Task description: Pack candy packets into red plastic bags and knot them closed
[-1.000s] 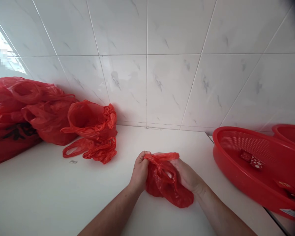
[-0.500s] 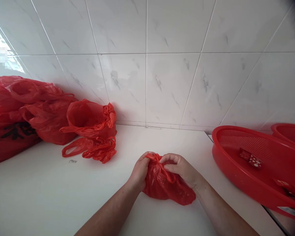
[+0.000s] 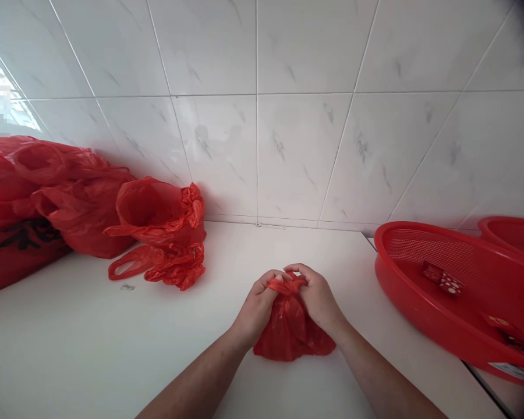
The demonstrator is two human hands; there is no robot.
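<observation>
A red plastic bag (image 3: 288,334) rests on the white table (image 3: 166,349), its top gathered between my two hands. My left hand (image 3: 258,305) is closed on the left side of the bunched top, thumb pressed over the plastic. On the other side my right hand (image 3: 321,297) pinches the twisted top, its fingers curled around the back. What the bag holds is hidden by the plastic.
Several filled red plastic bags (image 3: 87,215) lie at the left against the tiled wall (image 3: 305,157). A crumpled red bag (image 3: 174,267) lies before them, near a small scrap (image 3: 127,287). To the right stands a red basket (image 3: 414,308) with small packets (image 3: 451,283) inside.
My right hand has turned and moved from the bag's front to its gathered top. Both hands are closer together, and the bag's loose right side has drawn in.
</observation>
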